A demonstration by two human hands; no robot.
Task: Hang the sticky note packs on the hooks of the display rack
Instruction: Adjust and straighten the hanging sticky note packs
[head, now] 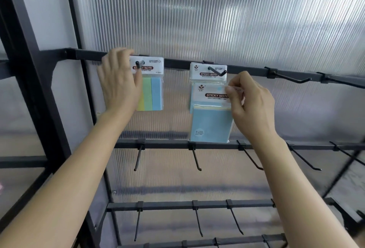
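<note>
Blue sticky note pack (212,117) is pinched at its header by right hand (250,105), just below the hook (217,71). Striped pack (151,85), hung at left, is covered by flat, spread-fingered left hand (118,82).

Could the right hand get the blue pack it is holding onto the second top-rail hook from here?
Probably yes. The right hand pinches the blue pack just below that hook. The hook's upturned tip points outward with nothing in front; one pack already hangs further back on it.
</note>
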